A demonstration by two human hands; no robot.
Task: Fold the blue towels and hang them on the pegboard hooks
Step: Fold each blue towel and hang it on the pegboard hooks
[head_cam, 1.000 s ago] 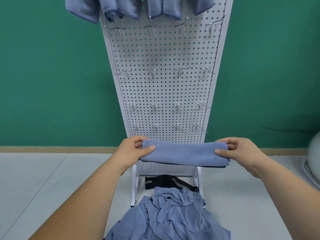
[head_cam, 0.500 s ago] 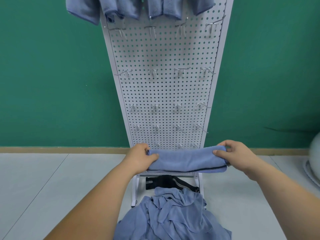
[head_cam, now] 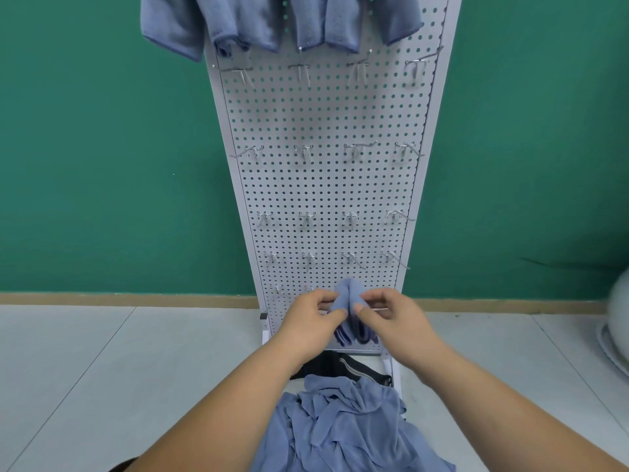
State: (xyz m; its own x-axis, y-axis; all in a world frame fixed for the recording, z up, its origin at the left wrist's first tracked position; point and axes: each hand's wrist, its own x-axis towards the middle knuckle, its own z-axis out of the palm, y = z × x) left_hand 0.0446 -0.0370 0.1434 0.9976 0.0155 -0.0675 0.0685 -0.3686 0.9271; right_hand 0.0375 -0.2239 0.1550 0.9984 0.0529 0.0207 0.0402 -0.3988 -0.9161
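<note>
Hands: left hand (head_cam: 308,321) and right hand (head_cam: 391,318) both pinch the folded towel (head_cam: 347,298), low in front of the pegboard (head_cam: 323,185).
Pegboard: I see hung towels (head_cam: 238,22) on the top row, cut off by the frame edge.
Pile (head_cam: 343,427): loose towels on the floor below.
Folded towel: I judge it soft, light and limp; grip at the fold crest.
Lowest hooks (head_cam: 276,288): partly hidden behind the hands.

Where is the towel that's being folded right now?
In the head view, the folded towel sits low at centre, pinched between the left hand and right hand, in front of the pegboard, above the towel pile.
</note>
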